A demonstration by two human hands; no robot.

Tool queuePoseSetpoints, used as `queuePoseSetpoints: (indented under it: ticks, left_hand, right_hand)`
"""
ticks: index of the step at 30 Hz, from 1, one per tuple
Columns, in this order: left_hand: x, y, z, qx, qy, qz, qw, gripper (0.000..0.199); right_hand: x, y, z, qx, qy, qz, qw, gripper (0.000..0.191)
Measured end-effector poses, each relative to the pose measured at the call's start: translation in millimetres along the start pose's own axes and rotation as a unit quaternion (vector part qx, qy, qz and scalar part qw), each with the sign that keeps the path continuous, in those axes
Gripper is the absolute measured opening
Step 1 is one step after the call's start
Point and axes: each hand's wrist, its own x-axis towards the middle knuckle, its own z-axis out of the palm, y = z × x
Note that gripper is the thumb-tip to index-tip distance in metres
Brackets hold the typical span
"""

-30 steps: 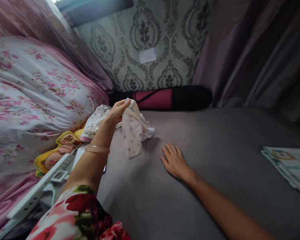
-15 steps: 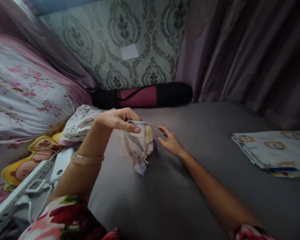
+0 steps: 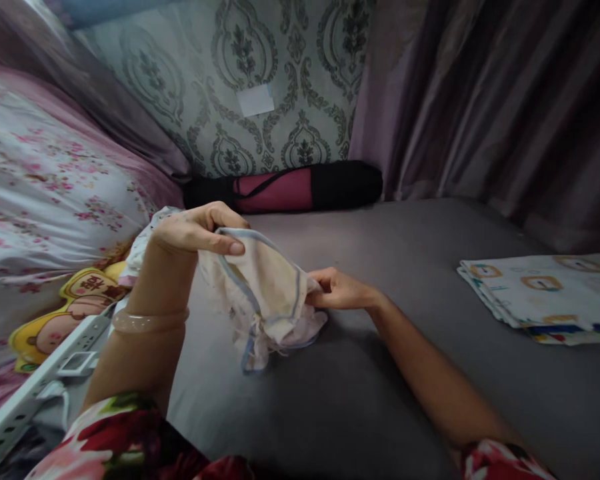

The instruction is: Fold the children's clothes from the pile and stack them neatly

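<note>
A small cream cloth garment [image 3: 273, 280] with grey-blue edging and thin ties hangs between my two hands above the grey sheet. My left hand [image 3: 205, 230] is closed on its upper left edge, thumb on top. On the other side, my right hand [image 3: 337, 288] pinches the garment's right edge, with the fingertips partly hidden by the fabric. The lower part bunches together around the ties, its tip hanging close to the sheet. Its exact kind cannot be made out.
Folded printed cloths [image 3: 545, 290] lie at the right on the grey sheet [image 3: 330, 413]. A black and maroon long bag [image 3: 285, 191] rests along the wall. At left are a power strip [image 3: 40, 380], a yellow cartoon cushion [image 3: 55, 327] and white patterned cloth [image 3: 143, 247].
My right hand has moved left and taken hold of the garment's right edge. My left hand has shifted left, and the cloth is now spread wider between both hands.
</note>
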Motion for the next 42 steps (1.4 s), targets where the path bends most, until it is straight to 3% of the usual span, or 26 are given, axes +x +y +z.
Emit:
queuePoseSetpoints:
  ticks: [2,3,5,8,10,11,13,17,19,22,26,29,35,38,42]
  left_hand:
    - [-2.7,-0.7,-3.5,-0.058,-0.084,-0.051,0.994,0.045]
    - [-3.0,-1.3,-3.7,-0.073,-0.095,-0.071,0.990,0.041]
    - [-1.6,-4.4,0.5,-0.055,-0.055,-0.079,0.994,0.037]
    - [3.2,-13.4,20.4,0.025,0.050,-0.039,0.998,0.038]
    - [6.8,-21.3,40.6,0.062,0.135,-0.010,0.989,0.038]
    - [8.5,-25.6,51.7,0.068,0.161,-0.001,0.985,0.038]
    - [11.7,-35.1,73.9,0.059,0.154,0.007,0.986,0.038]
    - [17.2,-56.6,112.9,-0.015,-0.039,-0.060,0.997,0.040]
    - [19.4,-66.9,129.0,-0.053,-0.107,-0.105,0.987,0.042]
    - [21.7,-78.8,149.7,-0.091,-0.107,-0.145,0.979,0.045]
    - [18.8,-87.0,167.4,-0.140,-0.085,-0.172,0.971,0.051]
    - [12.0,-89.0,166.4,-0.154,-0.083,-0.198,0.964,0.055]
    - [-2.8,-88.0,138.3,-0.180,-0.081,-0.171,0.965,0.053]
    - [-12.1,-88.3,127.0,-0.200,-0.082,-0.166,0.962,0.051]
    - [-27.1,-91.9,121.4,-0.245,-0.082,-0.173,0.950,0.049]
  right_hand:
    - [-6.8,-3.3,-12.8,-0.030,0.043,0.027,0.998,0.030]
    - [-10.8,-6.5,-19.9,-0.058,0.084,0.035,0.994,0.031]
    - [-19.3,-16.1,-32.8,-0.143,0.215,0.025,0.966,0.031]
    - [-31.8,-35.5,-44.9,-0.296,0.423,-0.036,0.855,0.028]
    - [-39.7,-46.5,-49.7,-0.367,0.475,-0.056,0.798,0.028]
    - [-43.9,-50.0,-52.4,-0.388,0.473,-0.049,0.790,0.028]
    - [-53.5,-52.3,-60.0,-0.399,0.425,0.003,0.813,0.029]
    - [-77.3,-40.3,-82.2,-0.295,0.212,0.175,0.915,0.036]
    - [-87.6,-28.4,-92.2,-0.224,0.132,0.235,0.936,0.041]
    - [-95.7,-3.3,-102.1,-0.172,0.113,0.299,0.932,0.042]
    - [-97.3,31.5,-109.4,-0.218,0.100,0.369,0.898,0.025]
    - [-95.7,40.0,-111.3,-0.247,0.091,0.360,0.895,0.017]
    - [-67.3,14.9,-90.0,-0.295,0.177,0.233,0.909,0.023]
    - [-49.0,13.0,-74.2,-0.286,0.158,0.193,0.925,0.024]
    - [-38.3,27.3,-63.6,-0.274,0.115,0.202,0.933,0.025]
